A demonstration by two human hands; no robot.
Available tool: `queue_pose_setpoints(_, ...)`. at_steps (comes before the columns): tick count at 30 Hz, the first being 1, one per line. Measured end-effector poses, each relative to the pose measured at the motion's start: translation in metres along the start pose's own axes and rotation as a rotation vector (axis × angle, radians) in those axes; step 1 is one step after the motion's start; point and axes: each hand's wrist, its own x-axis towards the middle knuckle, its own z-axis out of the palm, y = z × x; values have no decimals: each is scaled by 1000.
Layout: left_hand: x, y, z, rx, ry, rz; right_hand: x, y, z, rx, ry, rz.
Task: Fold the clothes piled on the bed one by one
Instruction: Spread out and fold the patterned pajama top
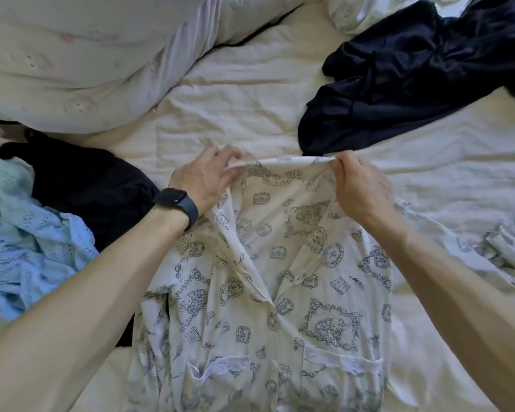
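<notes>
**Printed shirt pinched at collar**

Printed shirt (280, 292) lies front-up, centre near, on bed (235, 99). Left hand (204, 179) and right hand (359, 185) each pinch its far collar edge, pulled taut. Navy garment (399, 78) far right; black garment (95, 179) and blue garment (27, 248) left.

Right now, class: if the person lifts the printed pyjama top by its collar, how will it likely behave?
Probably floppy: the printed pyjama top creases and sags below the left hand and right hand pinching its collar. Likely light: fingertips alone stretch the edge taut.
</notes>
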Motion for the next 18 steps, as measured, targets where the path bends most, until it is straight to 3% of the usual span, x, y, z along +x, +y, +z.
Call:
queue_pose_setpoints(4,22,-4,1,-230,-10,-346,28,-7,9,467,-121,211)
queue_pose_setpoints(7,41,8,7,-927,7,-783,44,-15,18,860,-116,416)
queue_pose_setpoints(9,42,25,12,-1239,12,-915,42,-21,22,908,-160,435)
queue_pose_setpoints(10,40,32,17,-1221,6,-898,36,-22,22,772,-158,379)
queue_pose_setpoints(12,31,42,29,-885,67,-759,13,-19,21,436,-50,224)
queue_pose_setpoints(15,-1,55,43,-390,341,-472,-32,-26,16,270,157,73)
queue_pose_setpoints(16,-14,63,48,-297,379,-396,-44,-32,16,262,139,62)
queue_pose_setpoints(18,-32,78,60,-112,285,-306,-57,-44,20,241,24,112)
